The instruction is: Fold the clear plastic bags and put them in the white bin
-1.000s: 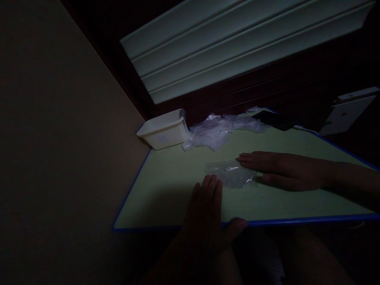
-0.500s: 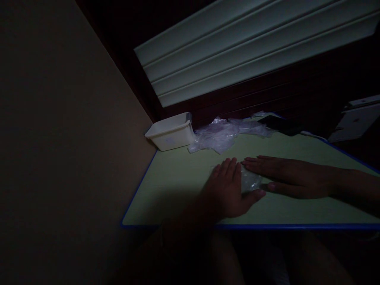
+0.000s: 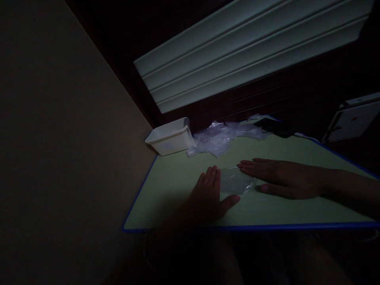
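Note:
A clear plastic bag [image 3: 236,181] lies flat on the pale green table [image 3: 273,213] between my two hands. My left hand [image 3: 208,194] rests palm down at the bag's left edge, fingers stretched out and thumb pointing right. On the other side, my right hand [image 3: 277,176] lies flat with its fingertips at the bag's upper right edge and its thumb a little apart below. Neither hand grips anything. The scene is dim, so the bag's outline is faint.
A white plastic bin [image 3: 170,143] stands at the table's back left corner. Beside it spreads a pile of crumpled clear bags [image 3: 212,140], with a dark flat item [image 3: 276,126] to their right. A white object [image 3: 354,120] is at the far right.
My left hand has slid left, away from my right hand, and more of the plastic bag shows between them. My right hand has barely moved. The view has shifted slightly.

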A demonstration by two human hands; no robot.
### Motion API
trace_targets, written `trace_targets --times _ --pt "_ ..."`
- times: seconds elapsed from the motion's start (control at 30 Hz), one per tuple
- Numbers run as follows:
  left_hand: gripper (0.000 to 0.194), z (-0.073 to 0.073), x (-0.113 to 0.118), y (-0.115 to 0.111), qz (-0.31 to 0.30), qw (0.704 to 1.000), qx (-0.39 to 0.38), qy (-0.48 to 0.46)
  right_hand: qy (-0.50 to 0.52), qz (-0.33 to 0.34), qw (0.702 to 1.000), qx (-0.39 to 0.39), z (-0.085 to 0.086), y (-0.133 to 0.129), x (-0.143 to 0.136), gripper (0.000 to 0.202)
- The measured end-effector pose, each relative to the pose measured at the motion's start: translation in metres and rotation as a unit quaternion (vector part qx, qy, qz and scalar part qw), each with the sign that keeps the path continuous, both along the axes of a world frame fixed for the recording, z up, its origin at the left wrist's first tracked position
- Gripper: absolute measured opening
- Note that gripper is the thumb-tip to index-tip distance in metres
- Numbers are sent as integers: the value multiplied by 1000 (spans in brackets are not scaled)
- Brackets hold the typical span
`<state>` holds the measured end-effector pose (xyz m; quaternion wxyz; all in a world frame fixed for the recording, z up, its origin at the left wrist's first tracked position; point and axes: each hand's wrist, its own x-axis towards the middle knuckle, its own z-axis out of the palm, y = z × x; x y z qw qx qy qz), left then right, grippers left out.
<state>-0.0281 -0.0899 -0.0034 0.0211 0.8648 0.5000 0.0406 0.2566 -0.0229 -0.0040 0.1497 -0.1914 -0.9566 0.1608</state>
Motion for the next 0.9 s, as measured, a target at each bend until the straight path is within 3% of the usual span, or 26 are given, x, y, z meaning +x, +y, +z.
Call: trace_targets --times 0.2,0.43,0.53,0.67,0.73,0.8,0.9 --pt "96 0 -1 -1 14 999 -33 10 -31 -16 999 15 -3 0 0 66" --pt "99 -4 1 -2 26 999 -28 -8 15 -151 987 60 -1 4 8 54" --pt "97 -5 1 1 30 999 -33 -5 31 -166 982 80 5 -6 -18 59" --pt "93 -6 1 4 27 999 -37 19 -22 -149 987 59 3 -27 -81 70" --pt "90 -6 1 5 25 998 -44 34 -39 -172 983 44 -1 -35 -106 75" --pt "90 -5 1 6 26 998 -47 45 -52 -216 974 37 -5 -40 -116 81" --pt "92 -5 2 5 30 998 -42 39 -71 -258 963 38 -10 -44 -101 85"
